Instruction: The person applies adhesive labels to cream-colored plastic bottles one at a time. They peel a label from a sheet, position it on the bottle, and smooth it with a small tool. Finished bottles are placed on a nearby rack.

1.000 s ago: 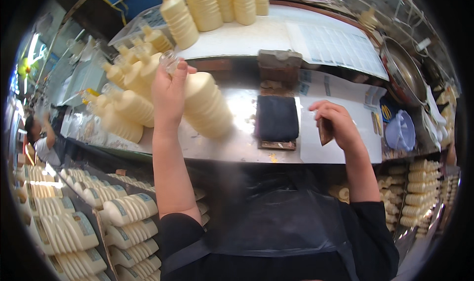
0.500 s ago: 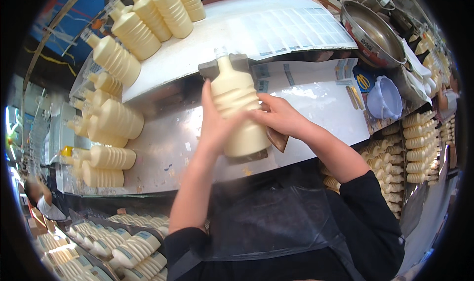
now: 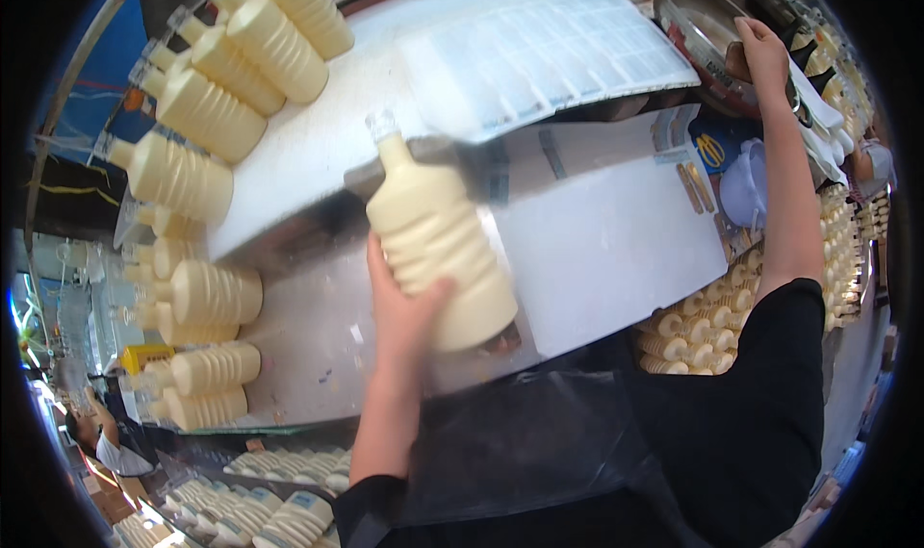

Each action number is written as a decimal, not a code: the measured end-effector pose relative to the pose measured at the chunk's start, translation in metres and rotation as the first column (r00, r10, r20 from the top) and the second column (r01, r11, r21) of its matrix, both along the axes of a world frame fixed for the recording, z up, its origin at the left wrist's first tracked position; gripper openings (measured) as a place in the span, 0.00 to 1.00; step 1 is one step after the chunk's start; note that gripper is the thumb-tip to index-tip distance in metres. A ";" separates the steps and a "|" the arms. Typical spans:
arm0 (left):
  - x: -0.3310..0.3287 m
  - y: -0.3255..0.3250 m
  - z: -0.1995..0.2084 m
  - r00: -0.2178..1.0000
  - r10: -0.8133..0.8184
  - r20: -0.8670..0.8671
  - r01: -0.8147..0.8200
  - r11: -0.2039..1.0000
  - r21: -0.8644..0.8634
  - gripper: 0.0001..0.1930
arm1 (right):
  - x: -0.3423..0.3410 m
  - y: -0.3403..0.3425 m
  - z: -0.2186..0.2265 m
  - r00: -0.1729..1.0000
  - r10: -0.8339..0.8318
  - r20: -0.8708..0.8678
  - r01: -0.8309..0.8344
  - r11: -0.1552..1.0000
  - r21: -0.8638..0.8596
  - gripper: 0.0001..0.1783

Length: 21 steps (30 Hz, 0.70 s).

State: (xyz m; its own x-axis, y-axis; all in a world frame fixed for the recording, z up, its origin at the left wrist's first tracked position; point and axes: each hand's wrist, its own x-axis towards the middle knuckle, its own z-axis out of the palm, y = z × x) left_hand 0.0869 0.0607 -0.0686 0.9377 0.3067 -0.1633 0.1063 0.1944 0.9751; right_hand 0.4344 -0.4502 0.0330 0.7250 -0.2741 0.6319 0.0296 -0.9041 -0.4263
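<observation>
My left hand (image 3: 409,307) is wrapped around the lower body of a cream-coloured ribbed bottle (image 3: 438,230), thumb across its front. The bottle leans with its clear-topped neck toward the far left, over a dark rest (image 3: 364,175) that it partly hides. Far off to the right, my right hand (image 3: 766,55) is closed on a small flat brown piece (image 3: 737,63), which looks like a scraper. That hand is over the near rim of a wide metal pan (image 3: 695,28). The inside of its grip is hidden.
Several cream bottles (image 3: 279,48) stand along the left side. Printed label sheets (image 3: 558,57) lie on the raised white board. A lilac bucket (image 3: 743,187), yellow-handled scissors (image 3: 709,151) and white cloths (image 3: 813,115) are at right. More bottles (image 3: 698,327) are stacked below the table.
My right hand has left the bottle and reached to the pan with the brown piece. The bottle, now in my left hand alone, has tilted left. The whole view has shifted.
</observation>
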 end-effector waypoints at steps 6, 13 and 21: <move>-0.013 0.001 -0.005 0.999 0.032 -0.022 -0.031 0.999 0.028 0.46 | 0.069 -0.049 -0.027 0.714 0.119 -0.690 -0.142 0.990 0.024 0.31; -0.010 -0.005 -0.004 0.999 0.030 -0.023 -0.029 0.999 0.018 0.45 | 0.085 -0.088 -0.047 0.691 0.250 -0.678 0.001 0.938 0.347 0.19; -0.012 -0.001 -0.015 0.998 0.024 0.061 -0.026 0.999 0.023 0.45 | 0.021 0.030 0.022 0.957 0.208 -0.204 -0.219 0.975 -0.033 0.17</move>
State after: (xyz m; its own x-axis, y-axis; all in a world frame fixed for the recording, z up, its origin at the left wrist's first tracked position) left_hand 0.0752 0.0594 -0.0834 0.9377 0.3331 -0.0985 0.0418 0.1734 0.9840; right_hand 0.4551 -0.4203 0.0553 0.8749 -0.0679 0.4795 0.1450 -0.9080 -0.3931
